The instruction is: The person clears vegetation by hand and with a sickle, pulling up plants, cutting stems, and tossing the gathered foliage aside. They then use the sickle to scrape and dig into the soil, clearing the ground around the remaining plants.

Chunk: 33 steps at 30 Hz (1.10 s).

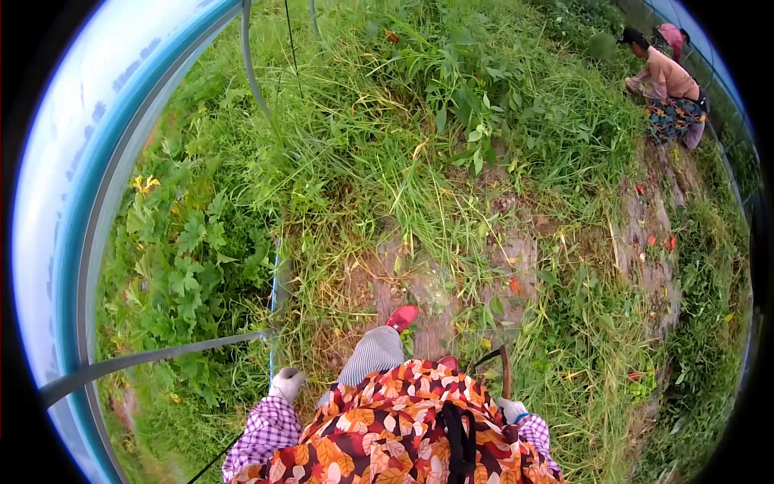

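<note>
In a white glove, my right hand (511, 410) grips the brown handle of a sickle (506, 373) at the lower middle. The sickle's thin dark blade curves to the left above the trodden soil. My left hand (287, 383), also gloved in white, hangs at my left side with its fingers curled in. Nothing shows sticking out of it. It is beside long grass (310, 331) and the lower end of a grey hoop pole. Both arms wear checked purple and white sleeves.
A grey hoop pole (161, 356) crosses at left before plastic sheeting (48, 210). Leafy plants (193, 242) grow behind it. Cut grass lies over a bare soil path (427, 294) at my red shoe (402, 317). Two people (676, 77) are at the far right, one crouching.
</note>
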Motion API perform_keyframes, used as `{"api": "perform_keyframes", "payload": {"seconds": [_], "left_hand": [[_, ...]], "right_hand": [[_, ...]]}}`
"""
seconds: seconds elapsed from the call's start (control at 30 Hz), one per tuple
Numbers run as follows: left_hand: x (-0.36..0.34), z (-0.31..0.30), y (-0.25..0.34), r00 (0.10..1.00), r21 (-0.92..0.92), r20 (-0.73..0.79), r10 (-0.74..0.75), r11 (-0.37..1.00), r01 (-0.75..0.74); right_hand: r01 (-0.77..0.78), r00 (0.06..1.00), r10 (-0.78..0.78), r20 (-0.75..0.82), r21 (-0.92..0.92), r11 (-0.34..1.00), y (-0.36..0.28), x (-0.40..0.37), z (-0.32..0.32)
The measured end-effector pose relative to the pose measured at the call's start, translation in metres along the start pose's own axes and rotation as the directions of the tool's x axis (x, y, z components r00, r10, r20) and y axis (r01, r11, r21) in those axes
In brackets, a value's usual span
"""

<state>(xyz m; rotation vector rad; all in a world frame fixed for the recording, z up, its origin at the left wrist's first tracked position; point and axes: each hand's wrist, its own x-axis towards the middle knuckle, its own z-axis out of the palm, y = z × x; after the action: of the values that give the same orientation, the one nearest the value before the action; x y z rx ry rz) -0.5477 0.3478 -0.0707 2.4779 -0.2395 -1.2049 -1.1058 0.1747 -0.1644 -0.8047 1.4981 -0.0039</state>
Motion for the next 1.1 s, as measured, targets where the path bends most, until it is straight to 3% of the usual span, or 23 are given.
{"api": "perform_keyframes", "payload": {"seconds": [0.1, 0.2, 0.23, 0.27, 0.33, 0.4, 0.47, 0.6, 0.67, 0.77, 0.83, 0.93, 0.97, 1.03, 1.1], "left_hand": [[0.003, 0.000, -0.002, 1.000, 0.060, -0.020, 0.015, 0.998, -0.013], [0.005, 0.003, -0.002, 0.999, 0.068, -0.026, 0.026, 0.997, -0.024], [0.007, 0.005, -0.003, 0.999, 0.071, -0.033, 0.036, 0.997, -0.034], [0.008, 0.007, -0.002, 0.998, 0.074, -0.041, 0.047, 0.996, -0.044], [0.006, 0.009, 0.002, 0.996, 0.063, -0.063, 0.068, 0.996, -0.064], [0.010, 0.011, 0.002, 0.997, 0.040, -0.038, 0.065, 0.997, -0.063], [0.010, 0.013, 0.003, 0.997, 0.029, -0.024, 0.067, 0.997, -0.067], [0.004, 0.014, 0.022, 0.998, 0.003, 0.053, 0.046, 0.999, -0.046], [-0.006, 0.016, 0.036, 0.995, -0.055, 0.094, 0.045, 0.998, -0.040], [-0.012, 0.017, 0.049, 0.986, -0.065, 0.166, 0.027, 0.998, -0.017], [-0.009, 0.014, 0.051, 0.984, -0.052, 0.177, 0.030, 0.998, -0.021], [-0.010, 0.012, 0.051, 0.989, -0.099, 0.150, 0.015, 0.995, 0.000], [-0.015, 0.013, 0.056, 0.993, -0.107, 0.120, 0.021, 0.994, -0.008], [-0.019, 0.011, 0.055, 0.995, -0.115, 0.082, 0.055, 0.992, -0.045], [-0.013, 0.007, 0.047, 0.994, -0.104, 0.099, 0.043, 0.994, -0.033]], "right_hand": [[-0.075, 0.997, 0.075, 0.006, 0.039, 0.996, -0.006, 0.002, -0.001], [-0.352, 0.933, 0.356, -0.046, 0.070, 0.933, -0.024, -0.001, 0.000], [-0.221, 0.975, 0.221, -0.002, -0.017, 0.975, -0.031, -0.011, -0.003], [-0.220, 0.976, 0.220, -0.006, -0.012, 0.976, -0.029, -0.008, -0.003], [-0.308, 0.947, 0.320, -0.037, 0.181, 0.934, -0.028, -0.003, 0.000], [-0.320, 0.940, 0.337, -0.051, 0.211, 0.924, -0.030, -0.004, 0.001], [-0.236, 0.968, 0.246, -0.053, 0.149, 0.960, -0.030, -0.008, 0.000], [-0.205, 0.976, 0.210, -0.055, 0.081, 0.975, -0.026, -0.010, 0.003], [-0.134, 0.991, 0.135, 0.003, -0.126, 0.983, -0.023, -0.013, 0.003], [-0.136, 0.990, 0.139, 0.027, -0.085, 0.987, -0.013, -0.011, 0.005], [-0.316, 0.947, 0.319, -0.026, 0.087, 0.945, -0.018, -0.016, 0.011], [-0.239, 0.966, 0.255, -0.035, 0.244, 0.940, 0.013, 0.002, 0.011], [-0.140, 0.990, 0.140, 0.004, 0.108, 0.984, 0.016, -0.001, 0.008], [-0.127, 0.992, 0.127, 0.011, -0.050, 0.991, 0.018, -0.003, 0.008], [-0.280, 0.960, 0.279, -0.019, -0.043, 0.959, 0.017, 0.001, 0.008]]}}
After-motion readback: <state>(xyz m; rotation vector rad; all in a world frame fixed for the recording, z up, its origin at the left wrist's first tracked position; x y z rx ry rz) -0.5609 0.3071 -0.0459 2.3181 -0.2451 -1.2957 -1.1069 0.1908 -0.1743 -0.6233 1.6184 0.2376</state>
